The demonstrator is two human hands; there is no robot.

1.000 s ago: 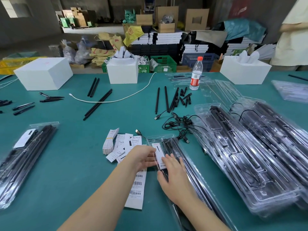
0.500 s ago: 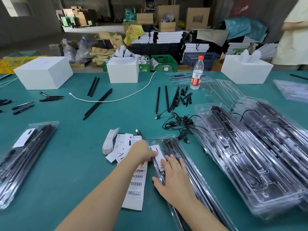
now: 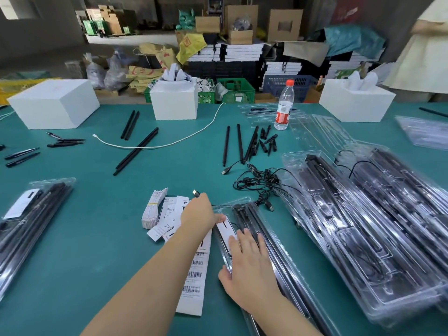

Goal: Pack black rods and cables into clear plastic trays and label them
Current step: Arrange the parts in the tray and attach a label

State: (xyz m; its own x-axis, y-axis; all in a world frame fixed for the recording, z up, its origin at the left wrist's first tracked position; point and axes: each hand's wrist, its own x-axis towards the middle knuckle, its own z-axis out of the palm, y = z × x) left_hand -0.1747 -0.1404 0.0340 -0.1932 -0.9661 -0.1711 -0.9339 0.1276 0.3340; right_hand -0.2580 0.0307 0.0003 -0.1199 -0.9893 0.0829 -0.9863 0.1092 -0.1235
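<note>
A clear plastic tray filled with black rods lies in front of me on the green table. A white label sits on its left upper part. My left hand rests at the label's top end, thumb pressing on it. My right hand lies flat on the tray just below the label, fingers straight. A tangle of black cables lies beyond the tray. Loose black rods lie farther back.
A barcode strip and a label stack lie left of the tray. Stacked filled trays crowd the right side, and a packed tray lies at far left. White boxes, a water bottle and a white cable lie at the back. A person stands at the back right.
My right hand slid toward me along the tray, uncovering the label. My left hand shifted up to the label's top end.
</note>
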